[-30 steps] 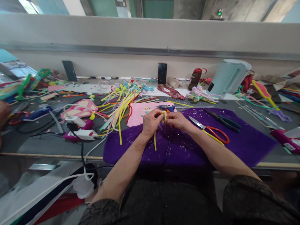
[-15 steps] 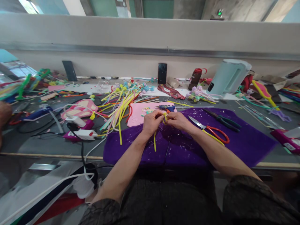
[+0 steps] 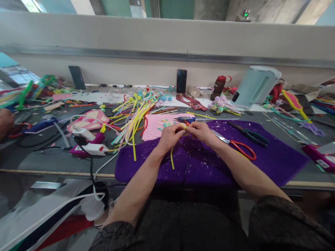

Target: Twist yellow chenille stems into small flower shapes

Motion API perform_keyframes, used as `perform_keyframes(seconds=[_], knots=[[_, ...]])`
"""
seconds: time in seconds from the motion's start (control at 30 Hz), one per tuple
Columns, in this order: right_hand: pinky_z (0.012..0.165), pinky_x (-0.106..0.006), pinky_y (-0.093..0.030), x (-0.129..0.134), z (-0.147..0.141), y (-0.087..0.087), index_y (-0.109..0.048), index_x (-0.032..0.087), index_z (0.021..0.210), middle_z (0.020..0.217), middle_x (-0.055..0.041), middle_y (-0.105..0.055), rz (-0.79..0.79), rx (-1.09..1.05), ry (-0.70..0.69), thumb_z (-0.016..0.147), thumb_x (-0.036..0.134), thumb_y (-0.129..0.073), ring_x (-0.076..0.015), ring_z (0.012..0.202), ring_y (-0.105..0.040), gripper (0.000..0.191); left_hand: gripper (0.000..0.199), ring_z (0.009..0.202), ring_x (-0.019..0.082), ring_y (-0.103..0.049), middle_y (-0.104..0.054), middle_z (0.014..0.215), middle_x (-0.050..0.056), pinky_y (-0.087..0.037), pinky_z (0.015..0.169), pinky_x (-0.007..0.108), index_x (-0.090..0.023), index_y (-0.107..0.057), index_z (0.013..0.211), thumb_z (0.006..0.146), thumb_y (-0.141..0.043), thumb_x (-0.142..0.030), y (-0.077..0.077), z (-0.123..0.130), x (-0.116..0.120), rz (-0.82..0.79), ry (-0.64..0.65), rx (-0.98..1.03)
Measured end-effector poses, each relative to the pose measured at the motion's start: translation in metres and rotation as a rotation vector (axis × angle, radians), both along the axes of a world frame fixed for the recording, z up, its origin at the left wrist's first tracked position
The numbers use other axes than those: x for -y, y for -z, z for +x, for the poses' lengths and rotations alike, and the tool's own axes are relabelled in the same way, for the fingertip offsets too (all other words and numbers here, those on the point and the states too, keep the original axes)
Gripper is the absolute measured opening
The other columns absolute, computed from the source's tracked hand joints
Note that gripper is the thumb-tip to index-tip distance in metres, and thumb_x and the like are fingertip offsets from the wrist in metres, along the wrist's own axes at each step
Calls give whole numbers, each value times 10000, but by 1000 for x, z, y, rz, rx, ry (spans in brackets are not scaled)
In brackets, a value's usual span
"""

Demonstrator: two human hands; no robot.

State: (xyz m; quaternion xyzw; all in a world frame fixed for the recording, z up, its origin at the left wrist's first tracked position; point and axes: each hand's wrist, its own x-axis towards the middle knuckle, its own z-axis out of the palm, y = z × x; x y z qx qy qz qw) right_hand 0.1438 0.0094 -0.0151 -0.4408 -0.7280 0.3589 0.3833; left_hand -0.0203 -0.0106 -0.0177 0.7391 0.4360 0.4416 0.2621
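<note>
Both hands meet over the far edge of a purple cloth (image 3: 206,167). My left hand (image 3: 171,136) is closed in a pinch on a yellow pipe cleaner (image 3: 172,159), whose free end hangs down below the fingers. Fingertips of my right hand (image 3: 199,132) also pinch the yellow pipe cleaner, close beside the left ones. The bent part between them is mostly hidden by the fingers. Just behind the hands lies a blue glue gun (image 3: 186,119) on a pink sheet (image 3: 151,127). Red-handled scissors (image 3: 242,148) rest right of my right hand, partly under the forearm.
Dark-handled pliers (image 3: 251,136) lie on the cloth at right. A heap of pipe cleaners (image 3: 136,118) spreads left of the pink sheet. Power strips (image 3: 91,149) with cables sit at left. A phone (image 3: 181,82), bottle (image 3: 220,89) and kettle (image 3: 258,85) stand behind. Another person's hand (image 3: 5,122) shows far left.
The yellow loop that stood up between my fingertips is now lower and mostly covered by them. My right hand has shifted slightly, with its fingers closer to the left.
</note>
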Motion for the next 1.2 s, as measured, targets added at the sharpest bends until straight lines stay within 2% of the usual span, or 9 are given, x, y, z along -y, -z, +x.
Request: perform_keyframes(seconds=[0.1, 0.2, 0.3, 0.37, 0.53, 0.63, 0.73, 0.9, 1.2], knots=[[401, -196, -262, 0, -2, 0, -532, 160, 638, 440, 44, -469, -47, -131, 1, 704, 440, -562, -67, 386, -389, 289, 197, 550, 96, -495, -576, 637, -8, -393, 555, 219, -154, -607, 757, 720, -557, -341, -4, 0, 2, -164, 68, 177], [383, -192, -259, 0, -4, 0, -484, 175, 653, 453, 54, -455, -197, -316, -30, 701, 488, -555, -65, 371, -395, 324, 221, 525, 88, -491, -577, 639, -3, -397, 526, 212, -141, -603, 756, 690, -587, -351, -5, 3, 3, -281, 115, 289], [351, -188, -225, -1, -3, 0, -471, 174, 643, 452, 54, -440, -350, -351, -81, 698, 531, -533, -64, 353, -390, 366, 206, 519, 83, -490, -579, 628, -5, -397, 522, 207, -138, -609, 733, 678, -592, -335, -3, 5, 3, -288, 130, 277], [345, -185, -213, -1, -1, 0, -487, 168, 640, 452, 53, -441, -382, -306, -101, 671, 507, -572, -62, 356, -390, 351, 188, 514, 82, -493, -579, 617, -10, -398, 521, 206, -139, -614, 723, 680, -587, -321, 0, 7, 3, -274, 127, 228], [363, -182, -212, -8, 4, -1, -485, 162, 617, 447, 60, -427, -304, -361, -98, 652, 414, -623, -46, 368, -344, 290, 175, 505, 74, -501, -579, 622, -2, -384, 480, 187, -136, -597, 728, 685, -586, -305, 1, 9, 6, -352, 195, 220], [353, -187, -177, -14, 6, -2, -444, 175, 596, 410, 73, -370, -224, -479, 46, 670, 430, -598, -42, 351, -282, 307, 218, 470, 59, -488, -577, 618, 1, -349, 419, 159, -138, -565, 753, 685, -598, -342, -1, 10, 8, -485, 244, 324], [355, -185, -198, -18, 5, -1, -422, 183, 604, 418, 71, -380, -151, -570, 141, 694, 457, -568, -45, 358, -293, 323, 264, 427, 40, -466, -577, 605, -5, -332, 385, 141, -142, -537, 769, 658, -634, -360, 0, 10, 6, -595, 228, 437], [366, -174, -262, -17, 5, -2, -439, 187, 644, 469, 62, -407, -185, -658, 168, 692, 476, -577, -54, 403, -375, 323, 286, 379, 29, -449, -566, 560, -21, -310, 350, 134, -143, -557, 822, 642, -660, -340, 2, 9, 2, -726, 248, 515], [337, -163, -198, -21, 9, -1, -432, 181, 631, 441, 62, -415, -221, -728, 139, 682, 441, -608, -38, 364, -307, 318, 275, 333, 15, -415, -558, 537, -26, -279, 326, 130, -134, -599, 908, 655, -641, -234, 3, 9, 1, -817, 334, 548]])
